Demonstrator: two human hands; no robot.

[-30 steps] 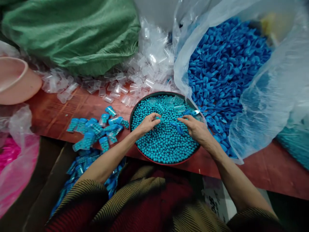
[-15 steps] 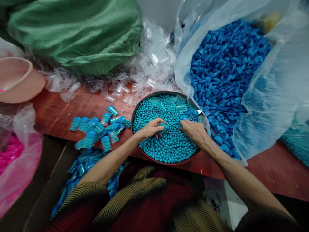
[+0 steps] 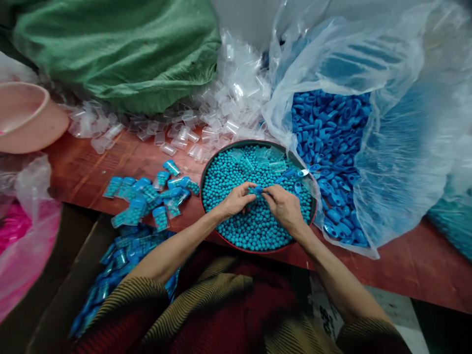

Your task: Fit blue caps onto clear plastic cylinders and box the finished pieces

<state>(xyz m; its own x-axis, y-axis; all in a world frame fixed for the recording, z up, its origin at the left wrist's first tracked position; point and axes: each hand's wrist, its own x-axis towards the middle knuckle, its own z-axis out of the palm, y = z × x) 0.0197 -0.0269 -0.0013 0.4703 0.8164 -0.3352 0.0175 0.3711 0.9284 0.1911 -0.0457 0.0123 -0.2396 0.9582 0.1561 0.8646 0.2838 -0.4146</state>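
Over the bowl [image 3: 267, 250] of beads [image 3: 258, 231], I find the right hand [image 3: 283, 204] pinching a blue cap [image 3: 258, 190] left of its fingertips, between both hands, long axis indeterminate. The left hand [image 3: 238, 200] apparently grips a small container, largely hidden. Clear tubes [image 3: 232, 126] lie beyond.

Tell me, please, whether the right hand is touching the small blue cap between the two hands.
Touching: in the head view, the right hand meets the blue cap with its fingertips, no gap showing.

Beads [image 3: 258, 233] in basin [image 3: 202, 187], capped tubes [image 3: 135, 210] left, bag [image 3: 401, 162] right, uncapped tubes [image 3: 231, 127] behind
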